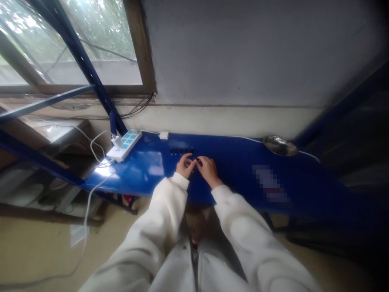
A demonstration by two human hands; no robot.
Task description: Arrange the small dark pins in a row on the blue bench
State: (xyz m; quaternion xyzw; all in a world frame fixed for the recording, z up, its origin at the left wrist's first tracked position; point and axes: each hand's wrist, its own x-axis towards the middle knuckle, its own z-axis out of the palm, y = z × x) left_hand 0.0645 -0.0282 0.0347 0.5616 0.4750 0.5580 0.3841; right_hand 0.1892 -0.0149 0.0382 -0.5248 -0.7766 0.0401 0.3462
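Both hands meet above the blue metal table (237, 170), fingertips close together. My left hand (185, 165) has its thumb and forefinger curled toward each other in a pinch. Facing it, my right hand (207, 168) is also closed in a pinch. A tiny dark piece (199, 161) shows at the fingertips of the right hand; its kind is too small to make out. Just beyond the left hand, several small dark pieces (179, 151) stand in a row on the tabletop.
A white power strip (129, 144) with a plug and cables lies at the table's left end. Behind the row sits a white adapter (164, 135). A shiny metal oval object (280, 146) rests at the back right. Blue frame posts (88, 69) rise at the left.
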